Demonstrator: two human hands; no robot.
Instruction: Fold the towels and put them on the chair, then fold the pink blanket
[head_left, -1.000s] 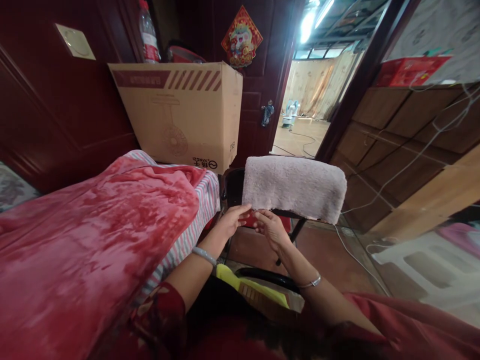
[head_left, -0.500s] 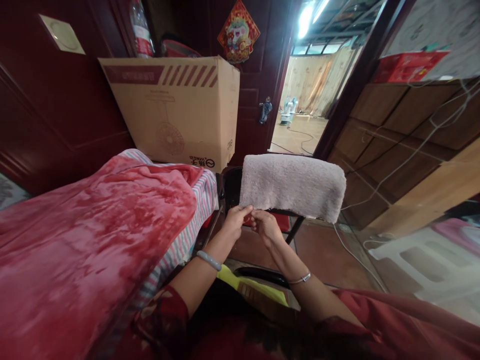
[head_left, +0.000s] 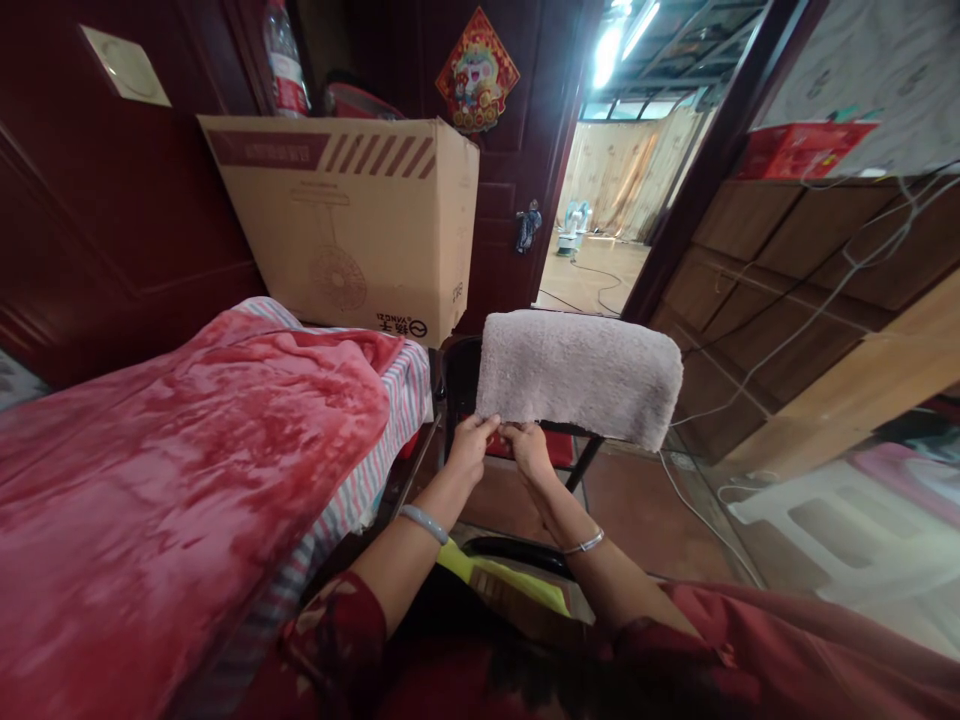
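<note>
A fuzzy light-grey towel (head_left: 577, 375) hangs over the back of a black-framed folding chair (head_left: 589, 462) in front of me. My left hand (head_left: 471, 447) is closed in a pinch on its lower left corner. Just beside it, my right hand (head_left: 528, 447) has its thumb and fingers pressed together on the lower edge. The fingertips of both hands almost meet; the hem between them is partly hidden. Below the hands, the chair's red seat (head_left: 559, 447) shows in part.
To the left lies a bed with a red plush blanket (head_left: 187, 450) over a striped sheet (head_left: 360, 450). A large cardboard box (head_left: 337, 220) stands behind it. On the right are a white plastic stool (head_left: 832, 520), a loose cable (head_left: 697, 510) and wooden cabinets (head_left: 780, 280). Yellow material (head_left: 510, 585) lies near my lap.
My right hand has turned and its fingers now press together at the towel's edge. Both hands remain close together at the lower left corner. The view has shifted slightly.
</note>
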